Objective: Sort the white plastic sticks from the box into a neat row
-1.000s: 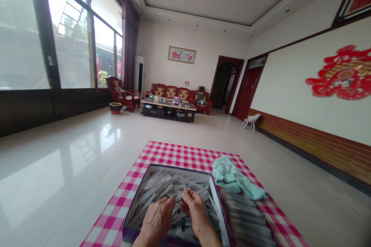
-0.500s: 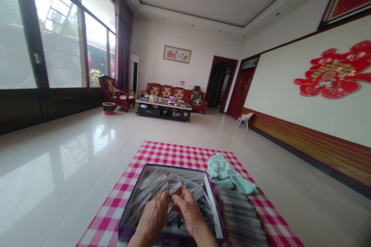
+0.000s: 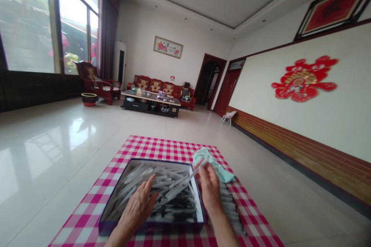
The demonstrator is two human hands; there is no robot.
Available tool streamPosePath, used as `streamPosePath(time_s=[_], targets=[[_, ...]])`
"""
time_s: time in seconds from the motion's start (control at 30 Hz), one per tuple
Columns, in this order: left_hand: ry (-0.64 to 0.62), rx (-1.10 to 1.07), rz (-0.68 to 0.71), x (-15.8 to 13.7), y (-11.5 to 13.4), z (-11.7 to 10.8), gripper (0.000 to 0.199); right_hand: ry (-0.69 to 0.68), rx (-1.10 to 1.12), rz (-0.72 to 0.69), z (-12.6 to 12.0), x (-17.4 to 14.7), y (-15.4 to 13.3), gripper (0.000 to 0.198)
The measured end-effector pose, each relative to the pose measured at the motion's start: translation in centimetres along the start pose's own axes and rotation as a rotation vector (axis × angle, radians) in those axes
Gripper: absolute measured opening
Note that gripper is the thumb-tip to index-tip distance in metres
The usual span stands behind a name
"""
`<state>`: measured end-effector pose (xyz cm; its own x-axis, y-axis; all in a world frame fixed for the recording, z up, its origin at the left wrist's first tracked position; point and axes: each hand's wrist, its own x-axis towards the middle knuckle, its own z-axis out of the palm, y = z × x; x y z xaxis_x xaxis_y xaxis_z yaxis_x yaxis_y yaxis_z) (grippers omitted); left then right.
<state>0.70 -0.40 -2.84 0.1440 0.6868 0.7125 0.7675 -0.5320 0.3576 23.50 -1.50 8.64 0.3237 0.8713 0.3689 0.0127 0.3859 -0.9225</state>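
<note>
The right hand (image 3: 210, 185) has a slim, translucent plastic tube (image 3: 204, 161) pinched in its fingertips; below the left hand's (image 3: 139, 201) spread, seemingly bare fingers sits a shallow, dark-blue rectangular box (image 3: 150, 229). Looks like carrying, to me, calling for a steady pinch.

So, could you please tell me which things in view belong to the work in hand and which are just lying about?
Work in hand:
clear tube, in the right hand
box holding loose tubes, by the left hand
row of sticks beside the box, probably

Lying about:
teal cloth, apparently
small chair
floor pot
</note>
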Motion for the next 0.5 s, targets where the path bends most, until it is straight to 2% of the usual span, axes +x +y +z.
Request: streamPosePath(time_s=[0.1,0.2,0.27,0.37,0.5], targets=[[0.002,0.005,-0.014,-0.1,0.0,0.1,0.042,-0.034,-0.392,-0.153,-6.2,0.9,0.1,0.030],[0.004,0.005,-0.010,-0.2,-0.3,0.4,0.041,-0.149,-0.754,-0.302,-11.5,0.5,2.5,0.024],[0.003,0.010,-0.003,-0.2,-0.4,0.6,0.040,-0.275,-0.935,-0.317,-13.8,-0.2,4.3,0.027],[-0.008,0.012,0.001,-0.2,-0.5,0.5,0.039,-0.382,-1.133,-0.304,-15.5,-1.4,6.1,0.036],[-0.034,0.005,-0.033,0.1,-0.5,0.1,0.034,-0.405,-1.225,-0.305,-15.5,-2.0,6.7,0.040]])
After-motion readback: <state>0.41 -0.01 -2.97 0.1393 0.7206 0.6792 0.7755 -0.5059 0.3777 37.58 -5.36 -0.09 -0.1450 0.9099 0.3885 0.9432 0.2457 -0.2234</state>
